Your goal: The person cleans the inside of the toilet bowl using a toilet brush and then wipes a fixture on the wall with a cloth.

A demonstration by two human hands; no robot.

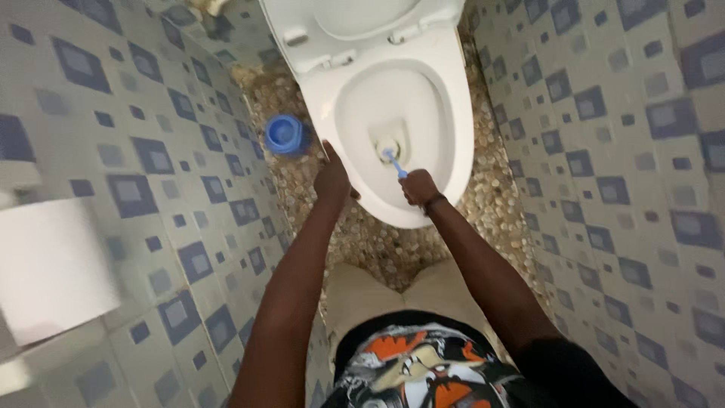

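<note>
A white toilet bowl (445, 98) stands below me with its seat and lid raised. My right hand (418, 187) is over the front of the bowl, shut on the blue handle of a toilet brush (393, 160) whose head reaches down to the drain. My left hand (331, 176) rests on the left front rim of the bowl, fingers together and holding nothing that I can see.
A blue brush holder (285, 134) sits on the pebble floor (498, 204) left of the bowl. Tiled walls (619, 151) with blue squares close in on both sides. A white paper roll (53, 264) hangs at the left.
</note>
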